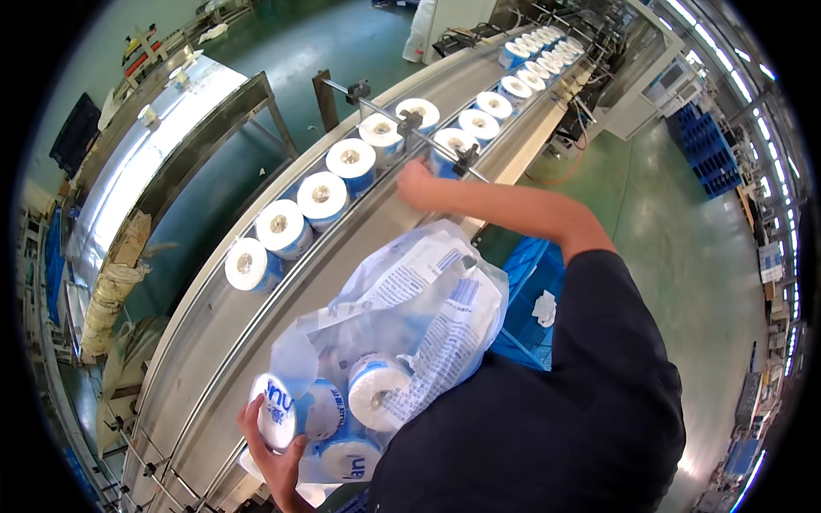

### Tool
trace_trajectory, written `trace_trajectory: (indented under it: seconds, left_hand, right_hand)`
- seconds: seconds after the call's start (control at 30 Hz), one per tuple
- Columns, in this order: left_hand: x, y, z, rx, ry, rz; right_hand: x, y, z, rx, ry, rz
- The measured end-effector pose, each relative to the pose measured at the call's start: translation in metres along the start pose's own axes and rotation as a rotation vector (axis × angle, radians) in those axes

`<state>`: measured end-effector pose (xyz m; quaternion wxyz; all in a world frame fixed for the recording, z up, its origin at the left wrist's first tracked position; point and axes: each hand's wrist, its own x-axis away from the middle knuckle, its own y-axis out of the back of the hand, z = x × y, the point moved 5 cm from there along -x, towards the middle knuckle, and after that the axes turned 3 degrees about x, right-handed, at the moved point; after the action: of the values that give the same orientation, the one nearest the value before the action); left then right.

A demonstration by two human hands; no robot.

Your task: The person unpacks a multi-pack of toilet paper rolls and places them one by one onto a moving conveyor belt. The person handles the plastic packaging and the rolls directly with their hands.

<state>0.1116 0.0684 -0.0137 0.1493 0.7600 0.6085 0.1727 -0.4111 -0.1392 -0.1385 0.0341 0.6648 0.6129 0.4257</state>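
Note:
At the lower left, my left hand (275, 457) is closed around a toilet paper roll (276, 412) with blue print, at the lower end of a clear plastic bag (312, 342). More rolls, such as a toilet paper roll (375, 395) with its core facing up, lie inside the bag, which rests against my body and the conveyor edge. My right arm reaches across to the conveyor. There my right hand (416, 185), with curled fingers, is beside an upright toilet paper roll (453, 144) near the guide rail. Whatever its fingers hold is hidden.
The conveyor (312, 282) curves from lower left to upper right, with upright rolls in two lanes. A metal bar with black clamps (410, 122) crosses above it. Blue crates (530, 295) stand beside me at the right. A metal worktable (162, 154) is at the left.

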Motion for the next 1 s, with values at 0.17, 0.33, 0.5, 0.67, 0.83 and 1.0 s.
trace_trajectory:
  seconds: [0.17, 0.33, 0.5, 0.67, 0.83, 1.0]
  left_hand:
    - [-0.002, -0.009, -0.013, -0.162, 0.061, -0.022]
    - [-0.010, -0.022, -0.020, -0.185, 0.005, -0.028]
    - [-0.014, -0.020, -0.010, -0.169, -0.087, 0.045]
    - [-0.018, -0.006, 0.044, 0.319, 0.180, -0.039]
    - [-0.022, -0.001, 0.047, 0.426, 0.339, -0.235]
    - [-0.016, 0.015, 0.060, 0.162, 0.168, -0.316]
  right_hand:
    - [0.124, 0.154, 0.047, -0.751, 0.212, -1.107]
    - [0.199, 0.223, 0.154, -1.177, 0.636, -0.638]
    - [0.174, 0.241, 0.189, -1.415, 0.693, -0.650]
    - [0.167, 0.254, 0.196, -1.402, 0.636, -0.741]
    - [0.168, 0.258, 0.195, -1.288, 0.699, -0.771]
    - [0.175, 0.263, 0.186, -1.248, 0.752, -0.707]
